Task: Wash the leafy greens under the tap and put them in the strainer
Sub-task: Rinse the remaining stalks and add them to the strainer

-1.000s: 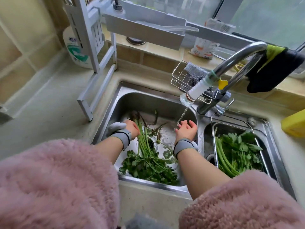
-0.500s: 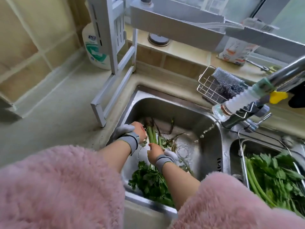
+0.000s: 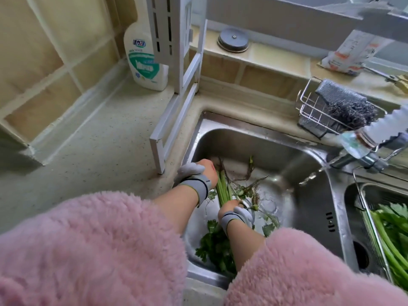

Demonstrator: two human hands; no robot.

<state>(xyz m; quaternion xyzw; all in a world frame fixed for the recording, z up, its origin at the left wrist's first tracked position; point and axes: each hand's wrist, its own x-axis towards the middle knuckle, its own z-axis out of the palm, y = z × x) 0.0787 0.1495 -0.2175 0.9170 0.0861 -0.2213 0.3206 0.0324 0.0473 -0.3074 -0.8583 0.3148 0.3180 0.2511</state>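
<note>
Step in hand, by my read: gather the greens [image 3: 224, 191] off the sink [image 3: 313, 208] floor & carry them to the stream. To do it well: get both hands round the stalks w/ roots all pointing one way, lift as one bunch so leaves don't trail, then turn it under the tap [image 3: 362, 144], which sits well to the right of the bunch now; water [image 3: 311, 176] runs & lands clear of the greens. Left hand [image 3: 208, 171] is at the root end, seems curled on the stalks, but fingers are hidden behind the hand, so can't tell for sure. Right hand [image 3: 229, 209] is mid-stalk, fingers curled round the stems, grasping them. Greens lie in the left basin, roots toward the back wall, leaves toward the near rim, partly under the right forearm. Look: pale green slim stalks, dark frilly leaves, brown stringy roots w/ loose bits scattered on the wet steel; likely floppy & slippery. Strainer [image 3: 366, 219] sits in the right basin, already holding other greens [image 3: 395, 237], well apart from the bunch.
</note>
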